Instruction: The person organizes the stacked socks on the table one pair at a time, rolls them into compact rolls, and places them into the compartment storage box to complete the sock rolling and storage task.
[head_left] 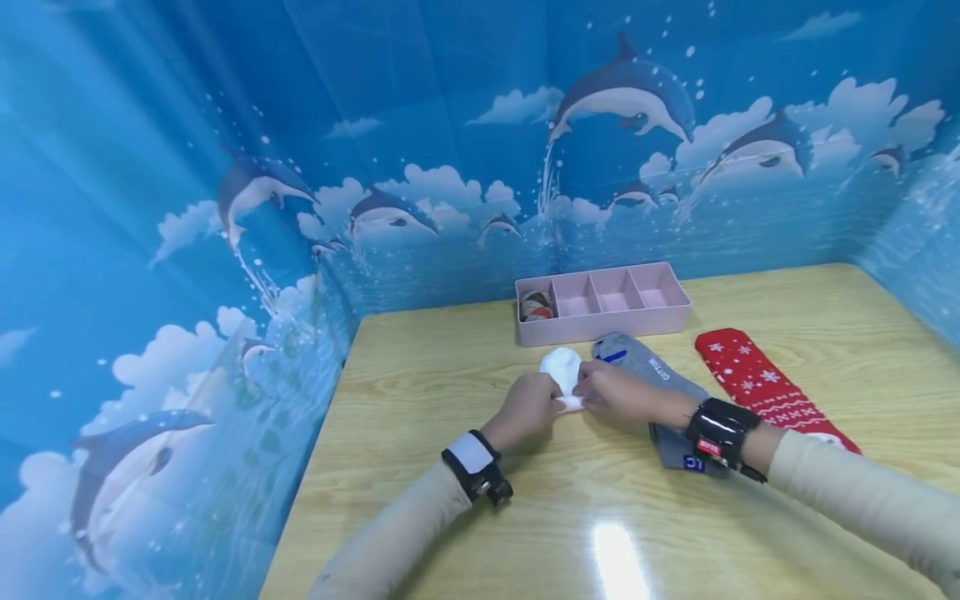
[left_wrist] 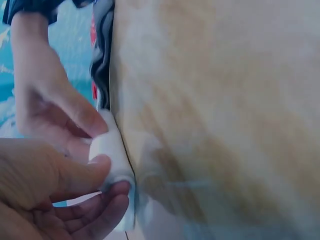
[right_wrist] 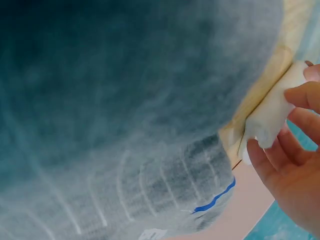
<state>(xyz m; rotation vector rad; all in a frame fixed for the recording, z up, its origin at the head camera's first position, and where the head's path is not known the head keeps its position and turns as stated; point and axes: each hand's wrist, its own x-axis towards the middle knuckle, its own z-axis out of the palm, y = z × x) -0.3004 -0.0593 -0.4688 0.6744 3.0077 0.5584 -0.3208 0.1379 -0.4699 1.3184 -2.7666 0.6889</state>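
Note:
Both hands hold a white sock [head_left: 561, 367] that lies partly rolled on the table. My left hand [head_left: 529, 405] pinches the left end of the roll, its thumb on top and fingers curled at the end, as the left wrist view shows. At the other end my right hand [head_left: 611, 390] pinches the roll with thumb and fingertips; the right wrist view shows this roll [right_wrist: 272, 112] from the side. The sock's flat part stretches away from the hands toward the box. Under and beside my right forearm lies a pair of grey socks [head_left: 660, 367] with lettering.
A pink box [head_left: 607, 323] with several compartments stands at the back; a rolled striped sock [head_left: 536, 307] sits in its leftmost compartment. Red socks with snowflakes [head_left: 750, 371] lie to the right. A dolphin-printed curtain [head_left: 450, 167] surrounds the wooden table [head_left: 420, 367].

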